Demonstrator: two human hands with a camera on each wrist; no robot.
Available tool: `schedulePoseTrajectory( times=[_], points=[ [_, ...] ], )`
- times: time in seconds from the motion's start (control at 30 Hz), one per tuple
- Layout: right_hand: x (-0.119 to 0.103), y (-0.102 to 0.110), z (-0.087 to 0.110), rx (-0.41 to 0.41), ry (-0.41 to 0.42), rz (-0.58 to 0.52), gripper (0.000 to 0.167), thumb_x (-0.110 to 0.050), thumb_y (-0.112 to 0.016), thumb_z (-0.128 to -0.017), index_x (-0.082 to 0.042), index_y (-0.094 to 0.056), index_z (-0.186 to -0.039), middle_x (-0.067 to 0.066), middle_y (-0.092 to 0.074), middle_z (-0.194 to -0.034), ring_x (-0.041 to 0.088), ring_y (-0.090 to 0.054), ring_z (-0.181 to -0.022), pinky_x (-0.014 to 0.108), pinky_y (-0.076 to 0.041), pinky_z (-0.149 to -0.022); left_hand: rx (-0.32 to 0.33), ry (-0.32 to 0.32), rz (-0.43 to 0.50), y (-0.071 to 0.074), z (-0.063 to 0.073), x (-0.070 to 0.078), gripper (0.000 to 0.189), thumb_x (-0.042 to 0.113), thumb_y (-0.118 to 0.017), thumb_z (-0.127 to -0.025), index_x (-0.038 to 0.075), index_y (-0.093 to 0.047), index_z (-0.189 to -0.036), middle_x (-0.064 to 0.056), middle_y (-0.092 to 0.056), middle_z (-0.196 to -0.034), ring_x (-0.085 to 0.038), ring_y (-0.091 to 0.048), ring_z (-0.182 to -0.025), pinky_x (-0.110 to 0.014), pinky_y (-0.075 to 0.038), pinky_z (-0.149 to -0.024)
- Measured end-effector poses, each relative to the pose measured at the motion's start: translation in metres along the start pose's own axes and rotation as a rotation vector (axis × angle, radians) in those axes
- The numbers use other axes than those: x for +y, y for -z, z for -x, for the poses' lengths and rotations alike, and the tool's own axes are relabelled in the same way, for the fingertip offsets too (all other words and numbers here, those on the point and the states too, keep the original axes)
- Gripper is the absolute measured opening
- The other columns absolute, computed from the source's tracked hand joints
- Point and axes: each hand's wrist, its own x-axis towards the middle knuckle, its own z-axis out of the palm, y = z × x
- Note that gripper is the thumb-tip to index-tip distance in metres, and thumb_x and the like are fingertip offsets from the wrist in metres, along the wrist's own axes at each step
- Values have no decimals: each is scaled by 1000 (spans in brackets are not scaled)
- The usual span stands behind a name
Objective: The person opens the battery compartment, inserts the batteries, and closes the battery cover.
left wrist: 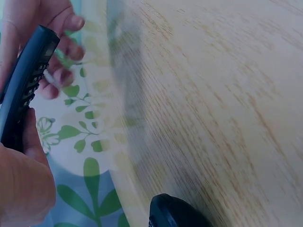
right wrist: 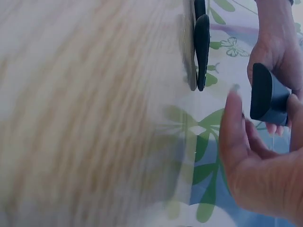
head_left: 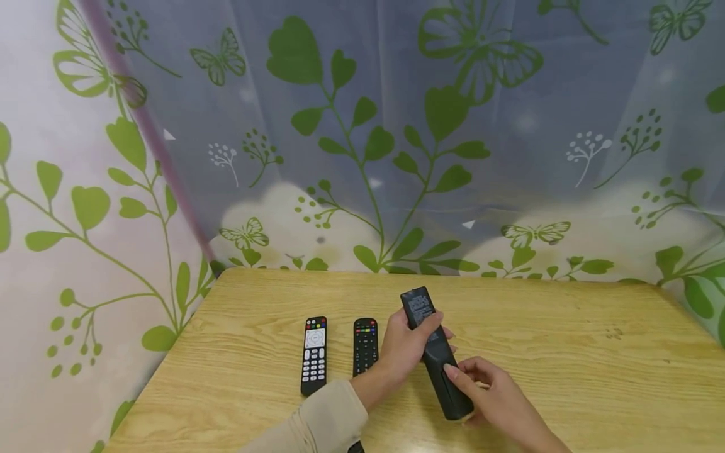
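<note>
Here I saw the long black remote [head_left: 436, 352] held face-down over the bench [head_left: 566, 352], just below frame centre, its long axis running from upper left to lower right. The left hand [head_left: 404, 349] curled its fingers round the upper half; the right hand [head_left: 493, 393] pinched the lower end, nearer the battery cover. Two other remotes [head_left: 314, 355] lay left.
</note>
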Motion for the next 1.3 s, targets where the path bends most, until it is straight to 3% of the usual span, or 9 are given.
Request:
schedulePoseTrajectory(
  times=[0.1, 0.23, 0.57, 0.83, 0.93, 1.1, 1.2, 1.3],
  points=[
    [5, 4, -1, -147, -48, -66, 61, -51, -50, -96, 5, -55, -119, 15, -66, -85, 30, -67, -66, 39, -58, -56, -10, -5, 8, -1, 0, 0, 31, 23, -60, -95, 1, -54, -116, -17, -68, -87, -33, -70, -77, -37, -59, -68],
    [9, 7, -2, -232, -71, -85, 67, -55, -44, -96, 7, -54, -122, 16, -66, -76, 28, -68, -63, 36, -58, -57, -33, -19, 17, -1, 1, 1, 28, 21, -60, -96, 1, -55, -115, -18, -68, -87, -40, -68, -79, -38, -59, -68],
    [8, 8, -2, -239, -41, -97, 58, -51, -47, -97, 4, -59, -112, 15, -66, -73, 25, -67, -59, 35, -58, -55, -63, -36, 21, -3, 2, 1, 27, 19, -59, -96, -1, -55, -114, -18, -67, -88, -38, -69, -78, -39, -59, -70],
    [9, 7, -1, -187, -22, -82, 53, -51, -47, -97, 1, -57, -103, 15, -64, -67, 23, -64, -54, 35, -57, -52, -87, -29, 5, -1, 2, 2, 32, 24, -57, -98, 0, -53, -119, -17, -68, -91, -32, -70, -80, -37, -59, -72],
    [7, 4, 0, -111, -22, -21, 54, -52, -48, -96, 0, -56, -104, 13, -64, -69, 24, -63, -55, 36, -56, -52, -96, -25, 11, -2, 1, 3, 33, 25, -57, -98, 2, -52, -120, -17, -67, -93, -32, -69, -82, -37, -58, -73],
    [-5, -4, 6, 166, 47, 244, 65, -65, -58, -84, -10, -55, -120, 5, -61, -100, 19, -59, -78, 34, -52, -63, -39, -32, 11, -2, -1, 2, 33, 28, -58, -97, 2, -52, -117, -16, -68, -92, -39, -67, -87, -37, -58, -73],
    [-11, -10, 12, 330, 205, 395, 68, -63, -66, -78, -15, -54, -124, 3, -56, -108, 17, -54, -83, 30, -48, -62, 13, -25, 20, -1, -3, 1, 33, 28, -58, -97, 1, -51, -116, -16, -68, -90, -38, -68, -86, -37, -59, -72],
    [-12, -16, 17, 461, 427, 538, 59, -51, -77, -75, -15, -59, -118, 1, -55, -102, 14, -52, -77, 25, -45, -54, 38, -15, 22, 0, -4, -1, 34, 27, -58, -97, 1, -51, -119, -15, -68, -90, -32, -69, -82, -37, -59, -71]
  ],
)
